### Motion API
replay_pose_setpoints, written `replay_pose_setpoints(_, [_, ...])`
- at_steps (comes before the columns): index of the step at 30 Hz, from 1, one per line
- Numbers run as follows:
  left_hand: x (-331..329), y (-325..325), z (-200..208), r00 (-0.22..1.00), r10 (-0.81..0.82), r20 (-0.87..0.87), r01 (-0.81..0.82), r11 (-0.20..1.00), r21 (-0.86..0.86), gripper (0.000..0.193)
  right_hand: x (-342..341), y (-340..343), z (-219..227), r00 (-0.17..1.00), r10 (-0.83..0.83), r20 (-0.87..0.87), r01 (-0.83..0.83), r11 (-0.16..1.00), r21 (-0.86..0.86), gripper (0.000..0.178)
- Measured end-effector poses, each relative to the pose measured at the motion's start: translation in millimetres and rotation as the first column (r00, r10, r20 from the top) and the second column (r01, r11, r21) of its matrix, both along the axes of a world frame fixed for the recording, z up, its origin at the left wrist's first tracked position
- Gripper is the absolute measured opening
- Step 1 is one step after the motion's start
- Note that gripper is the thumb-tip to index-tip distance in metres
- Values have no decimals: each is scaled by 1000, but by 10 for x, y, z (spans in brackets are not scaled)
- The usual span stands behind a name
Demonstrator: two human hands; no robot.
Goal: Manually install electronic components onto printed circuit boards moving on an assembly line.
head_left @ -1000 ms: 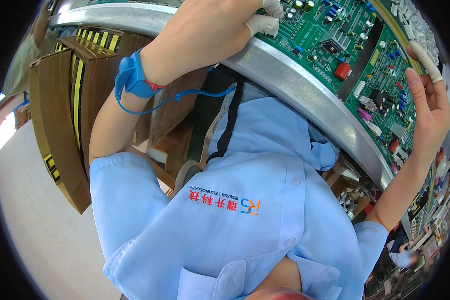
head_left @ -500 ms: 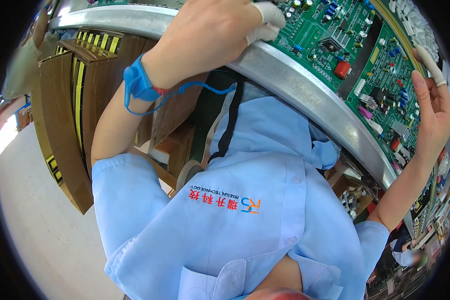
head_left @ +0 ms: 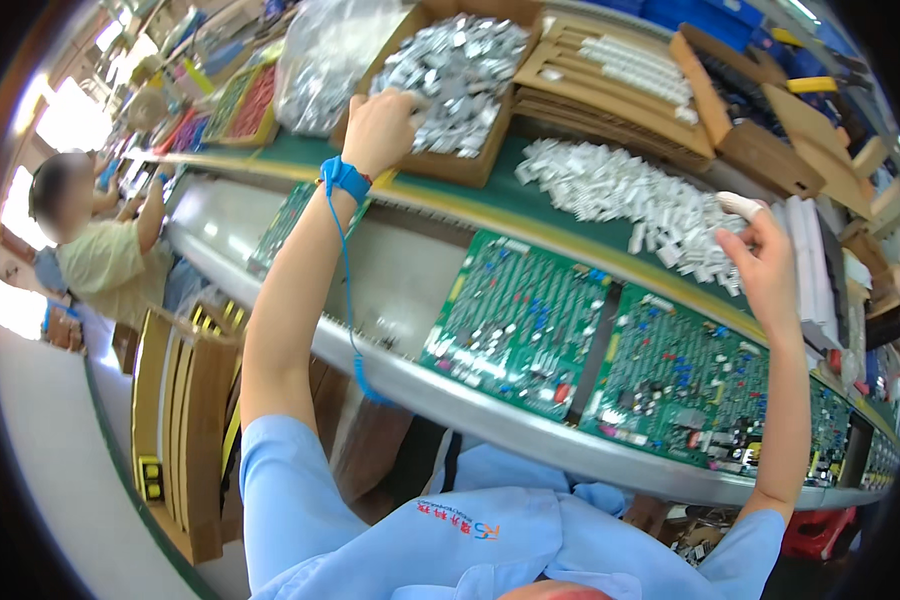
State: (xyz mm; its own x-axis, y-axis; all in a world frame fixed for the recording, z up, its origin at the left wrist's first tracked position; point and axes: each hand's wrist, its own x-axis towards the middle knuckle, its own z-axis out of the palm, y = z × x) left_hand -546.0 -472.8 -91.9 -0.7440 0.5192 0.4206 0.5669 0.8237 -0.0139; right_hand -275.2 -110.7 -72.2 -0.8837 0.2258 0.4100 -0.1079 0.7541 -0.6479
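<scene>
My left hand [head_left: 382,128], with a blue wrist strap [head_left: 344,180] and coiled cord, is over the near left side of a cardboard box [head_left: 483,160] of small silver metal pieces [head_left: 455,75]. Its fingers curl in over the pieces; what they hold, if anything, is hidden. My right hand [head_left: 767,265] hovers by the right end of a pile of small white blocks [head_left: 620,195]. A white finger cot covers one fingertip; thumb and finger stand apart with nothing seen between them. Below lie green circuit boards [head_left: 515,325] full of components, touched by neither hand.
A metal-edged conveyor line [head_left: 420,375] carries the boards in front of me. Behind it, a green shelf [head_left: 515,165] holds a clear plastic bag [head_left: 335,60], stacked cardboard trays [head_left: 610,85] and an open carton [head_left: 750,120]. A person [head_left: 110,240] works at the far left.
The view has tilted up toward the shelf. My left hand has left the circuit board and reached out to the box of silver pieces. The right hand is now by the white blocks.
</scene>
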Motion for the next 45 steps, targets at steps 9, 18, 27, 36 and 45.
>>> replay_pose_setpoints(9, [-569,366,-340,982,-97,163,69,983,172,33,-1003,1519,398,953,-258,-158,290,929,230,30])
replay_pose_setpoints(18, [-588,521,-453,977,-197,86,175,962,210,32,-2500,2611,231,940,-223,260,62,858,510,44])
replay_pose_setpoints(27, [-446,406,-288,968,-243,-64,243,970,-18,37,-2939,2182,163,779,-449,438,66,753,655,32])
replay_pose_setpoints(36, [-535,379,-378,964,-255,75,256,966,-14,31,-2693,2018,196,720,-465,515,161,834,528,47])
replay_pose_setpoints(45, [-553,200,-294,959,-229,169,232,973,5,25,-2571,1966,365,697,-640,324,377,710,595,35])
